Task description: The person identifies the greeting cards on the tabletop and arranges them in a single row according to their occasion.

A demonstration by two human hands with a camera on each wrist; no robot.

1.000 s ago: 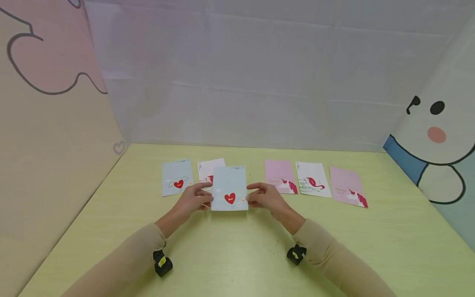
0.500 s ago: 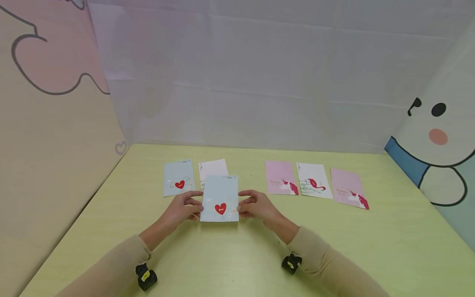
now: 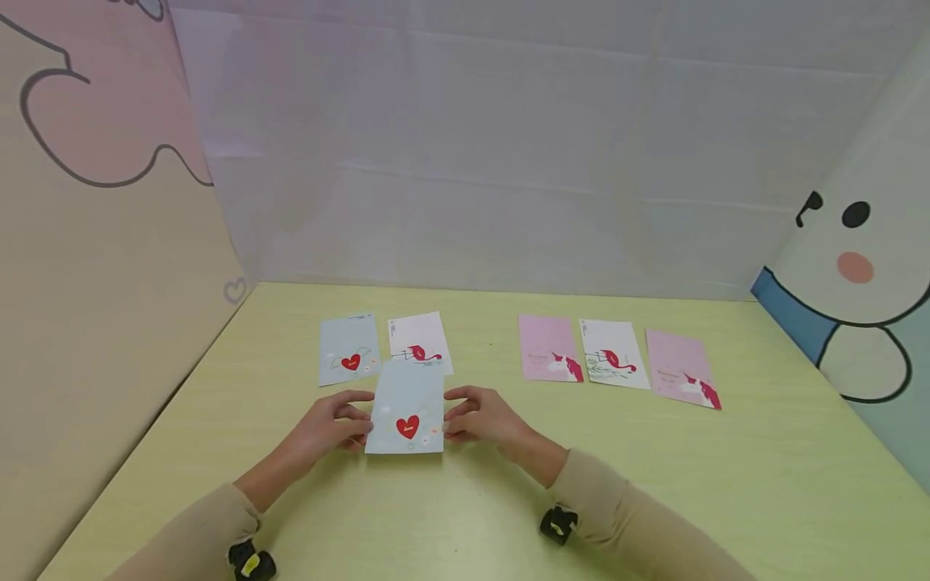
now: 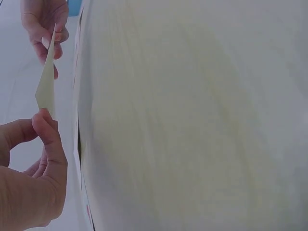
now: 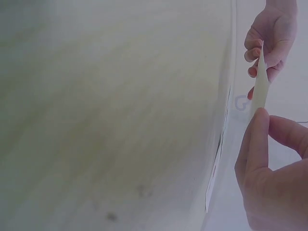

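Observation:
A light blue card (image 3: 407, 395) with a red heart is held between both hands, tilted a little off the table. My left hand (image 3: 330, 425) pinches its left edge, and my right hand (image 3: 479, 420) pinches the right edge. Both wrist views show the card edge-on; in the left one the card (image 4: 46, 86) is a thin pale strip between thumb and fingers. Just behind its upper edge lies a white flamingo card (image 3: 419, 335), partly overlapped in the head view. To the left of that rests another light blue heart card (image 3: 349, 349).
On the right lie a pink unicorn card (image 3: 550, 347), a white flamingo card (image 3: 613, 353) and a second pink unicorn card (image 3: 683, 368), in a row on the pale yellow-green table (image 3: 763, 468). A white sheet wall (image 3: 472, 161) closes off the back.
Both hands have drawn the heart card toward the person and to the left. More of the flamingo card behind it now shows. The cards on the table have stayed put.

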